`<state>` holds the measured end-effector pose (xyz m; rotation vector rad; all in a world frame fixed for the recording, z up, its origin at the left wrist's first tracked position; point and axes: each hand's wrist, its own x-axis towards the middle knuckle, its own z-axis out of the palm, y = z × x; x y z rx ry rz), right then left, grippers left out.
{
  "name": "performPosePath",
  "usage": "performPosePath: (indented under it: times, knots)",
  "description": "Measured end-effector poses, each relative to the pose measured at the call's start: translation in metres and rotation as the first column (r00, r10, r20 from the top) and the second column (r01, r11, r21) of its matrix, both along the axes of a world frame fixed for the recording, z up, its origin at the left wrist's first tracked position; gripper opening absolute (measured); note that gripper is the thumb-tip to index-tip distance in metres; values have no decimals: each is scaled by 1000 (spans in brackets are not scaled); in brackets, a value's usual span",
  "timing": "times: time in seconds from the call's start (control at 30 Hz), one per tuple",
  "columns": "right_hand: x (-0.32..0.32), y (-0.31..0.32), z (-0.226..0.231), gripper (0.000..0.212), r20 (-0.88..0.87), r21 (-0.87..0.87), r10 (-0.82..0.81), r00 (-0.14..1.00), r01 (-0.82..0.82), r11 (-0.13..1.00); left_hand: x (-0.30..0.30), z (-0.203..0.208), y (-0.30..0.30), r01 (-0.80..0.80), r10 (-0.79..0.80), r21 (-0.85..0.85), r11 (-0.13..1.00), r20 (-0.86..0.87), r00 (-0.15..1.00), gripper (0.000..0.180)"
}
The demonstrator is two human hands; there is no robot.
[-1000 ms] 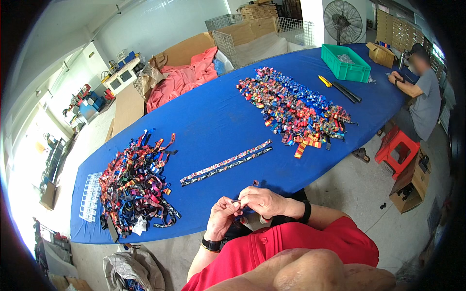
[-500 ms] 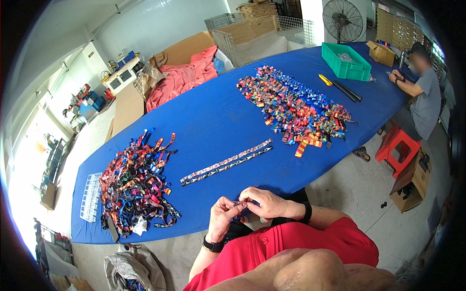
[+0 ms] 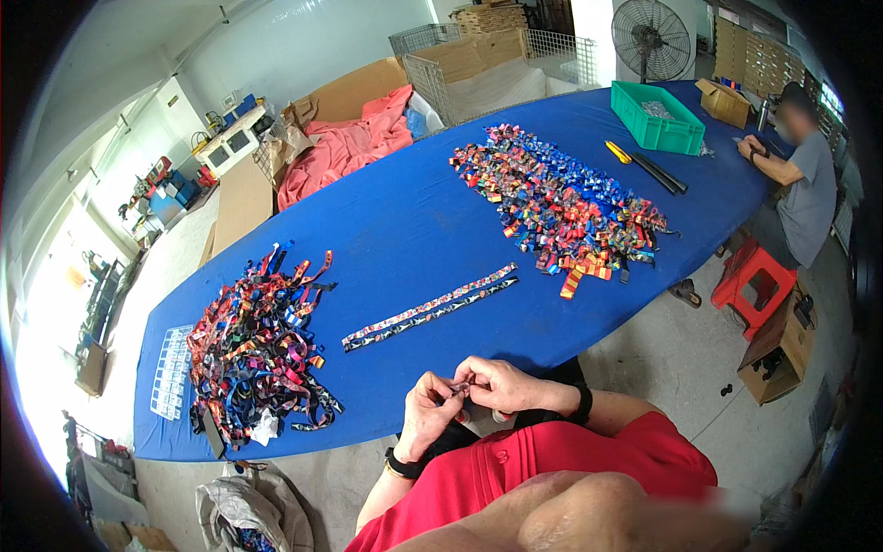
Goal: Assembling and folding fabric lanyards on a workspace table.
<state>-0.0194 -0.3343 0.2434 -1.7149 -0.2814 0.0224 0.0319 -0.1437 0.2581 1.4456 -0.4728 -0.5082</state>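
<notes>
At the near edge of the blue table, my left hand (image 3: 427, 412) and my right hand (image 3: 499, 384) meet fingertip to fingertip. Both pinch a small dark-and-light piece (image 3: 459, 390) that looks like patterned strap; the fingers cover most of it. Two flat patterned straps, one pinkish white (image 3: 429, 304) and one black and white (image 3: 432, 316), lie side by side on the table just beyond my hands. A tangled heap of colourful straps (image 3: 258, 354) is to the left. Farther off on the right spreads a pile of short folded strap pieces (image 3: 570, 207) in blue, red and yellow.
The blue-covered table (image 3: 386, 221) also bears a green crate (image 3: 658, 120), a yellow-handled tool (image 3: 618, 152), dark rods (image 3: 659, 173) and a white gridded sheet (image 3: 169, 373). A co-worker (image 3: 802, 175) sits at the right end near a red stool (image 3: 756, 285). A sack (image 3: 248, 501) stands below left.
My fingers have shifted slightly around the small piece, and the left fingers are bent a little differently. The straps and piles lie as before.
</notes>
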Motion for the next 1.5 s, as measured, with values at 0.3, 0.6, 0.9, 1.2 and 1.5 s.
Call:
performPosePath:
  times: [0.3, 0.6, 0.9, 1.2, 1.5]
  knots:
    - [8, 7, -9, 19, 63, 14, -134, 989, 133, 991, 8, -12, -4, -213, 84, 181, 960, 541, 837, 27]
    - [4, 1, 7, 14, 124, -257, -154, 980, 182, 949, 7, -6, -6, -265, -4, 231, 936, 761, 649, 25]
    - [13, 1, 9, 14, 265, -383, -87, 960, 188, 905, 9, -18, -6, -196, 57, 196, 961, 553, 831, 25]
    - [17, -4, 11, 17, 228, -370, -68, 971, 151, 917, 10, -13, -10, -222, 100, 118, 968, 630, 770, 27]
    - [15, -2, 6, 19, 153, -303, -124, 980, 166, 939, 14, -10, -12, -291, 102, 90, 953, 806, 584, 29]
